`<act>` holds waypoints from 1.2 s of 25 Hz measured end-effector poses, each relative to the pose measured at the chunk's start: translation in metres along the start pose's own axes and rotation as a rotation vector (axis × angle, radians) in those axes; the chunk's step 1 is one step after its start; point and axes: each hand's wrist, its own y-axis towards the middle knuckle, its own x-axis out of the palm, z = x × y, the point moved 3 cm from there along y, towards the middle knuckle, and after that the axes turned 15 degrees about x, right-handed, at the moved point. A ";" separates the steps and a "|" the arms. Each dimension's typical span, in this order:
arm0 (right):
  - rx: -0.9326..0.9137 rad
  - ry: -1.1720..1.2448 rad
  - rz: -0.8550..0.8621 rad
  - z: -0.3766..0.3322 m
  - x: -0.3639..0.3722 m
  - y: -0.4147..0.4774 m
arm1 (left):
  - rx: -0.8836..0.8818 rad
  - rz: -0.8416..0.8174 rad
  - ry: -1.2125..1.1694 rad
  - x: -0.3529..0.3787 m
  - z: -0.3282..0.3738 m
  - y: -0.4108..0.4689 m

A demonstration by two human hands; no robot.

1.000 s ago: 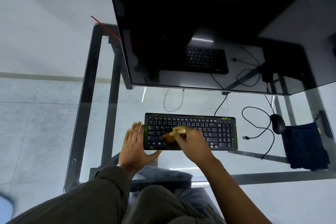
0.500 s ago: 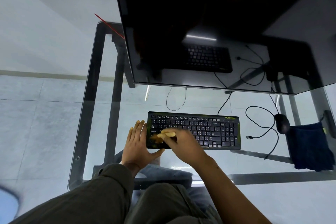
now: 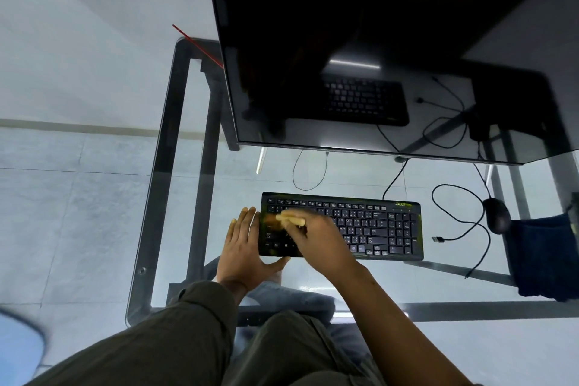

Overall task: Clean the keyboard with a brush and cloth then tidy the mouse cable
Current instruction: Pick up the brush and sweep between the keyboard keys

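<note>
A black keyboard (image 3: pixel 376 226) lies on the glass desk (image 3: pixel 344 279) in front of me. My right hand (image 3: pixel 316 238) grips a pale wooden-handled brush (image 3: pixel 289 219), whose bristles sit blurred over the keyboard's left keys. My left hand (image 3: pixel 246 247) lies flat with straight fingers against the keyboard's left end, its thumb under the near edge. A black mouse (image 3: pixel 496 219) sits to the right, its cable (image 3: pixel 460 213) looping loosely on the glass to a free USB plug (image 3: pixel 438 239). A dark blue cloth (image 3: pixel 542 257) lies beside the mouse.
A large dark monitor (image 3: pixel 376 41) stands behind the keyboard and reflects it. The keyboard's cable (image 3: pixel 394 178) runs back under the monitor. The desk's metal frame (image 3: pixel 163 166) shows through the glass, with tiled floor below. My knees are under the near edge.
My right hand has swept the brush leftward and toward the upper rows at the keyboard's left end. My left hand has stayed against the keyboard's left end.
</note>
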 end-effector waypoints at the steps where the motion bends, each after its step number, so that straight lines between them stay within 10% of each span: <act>1: -0.015 0.007 0.041 -0.001 -0.003 0.004 | -0.003 -0.006 0.007 0.000 0.000 0.000; 14: 0.066 0.045 0.258 0.033 -0.034 0.001 | 0.012 0.010 0.011 0.001 -0.001 0.000; 18: -0.005 0.002 -0.015 0.035 -0.030 -0.009 | 0.012 0.005 0.013 0.001 -0.001 0.000; 22: 0.079 0.070 0.203 0.045 -0.047 -0.003 | 0.009 0.000 0.013 0.001 0.000 0.002; 27: 0.024 -0.046 -0.198 0.040 -0.025 -0.019 | 0.016 0.000 0.024 0.001 0.000 0.000; 30: 0.105 0.023 0.065 0.055 -0.036 -0.017 | 0.021 0.018 0.005 0.000 0.000 0.001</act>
